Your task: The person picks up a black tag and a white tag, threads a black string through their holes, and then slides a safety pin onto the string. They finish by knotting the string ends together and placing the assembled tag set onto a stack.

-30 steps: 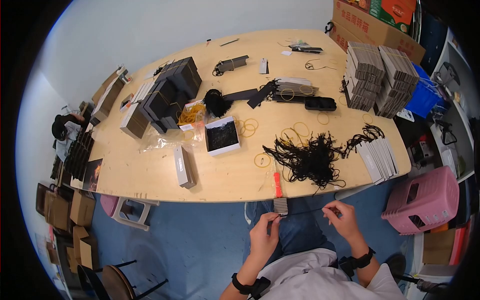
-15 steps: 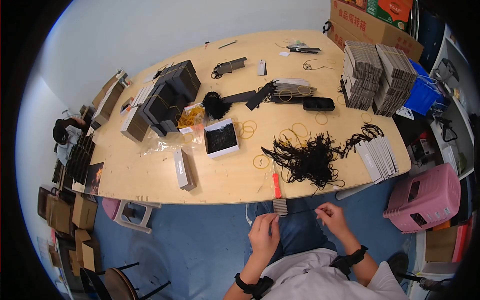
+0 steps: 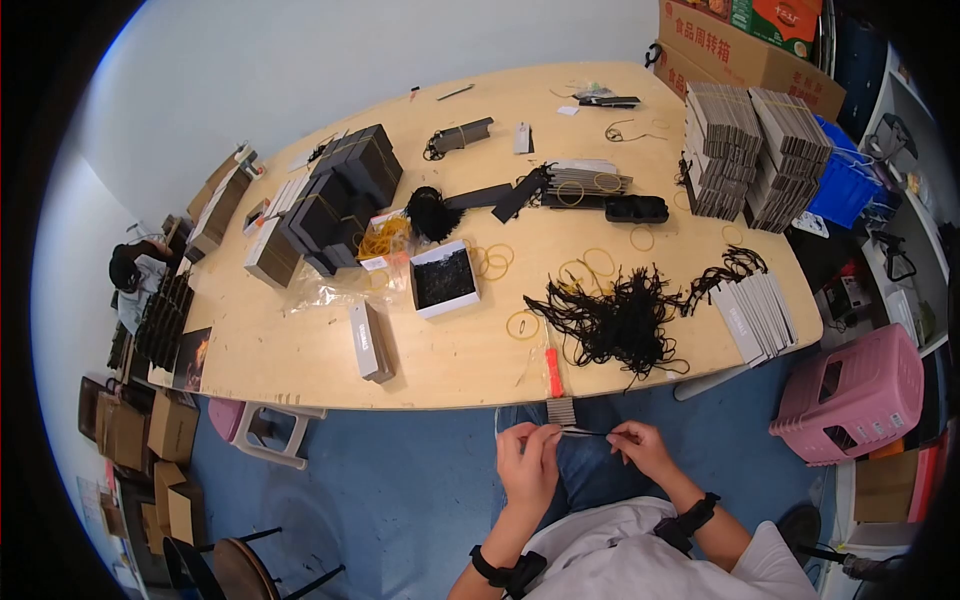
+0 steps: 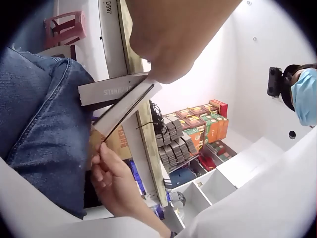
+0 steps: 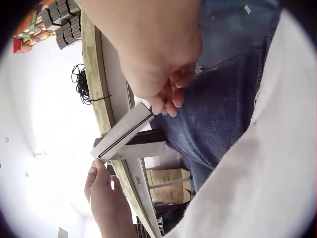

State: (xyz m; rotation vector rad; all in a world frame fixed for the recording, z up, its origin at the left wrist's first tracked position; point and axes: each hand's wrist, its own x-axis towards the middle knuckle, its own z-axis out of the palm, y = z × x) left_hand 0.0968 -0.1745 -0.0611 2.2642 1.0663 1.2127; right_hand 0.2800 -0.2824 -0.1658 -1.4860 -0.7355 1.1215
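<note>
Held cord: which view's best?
Left wrist: the cord shows along the tag and on to the right hand. Right wrist shows it along the tag; head, just a thin dark line.

Bright light is falling evenly across the table (image 3: 270,360), whose edges are bowing with lens distortion; the wrist views are glaring white in places, and corners are sinking into black.

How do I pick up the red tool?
Probably by its thick red handle, coming from the near edge of the table. The handle lies right by that edge, towards the person, and the thin end points away.
</note>
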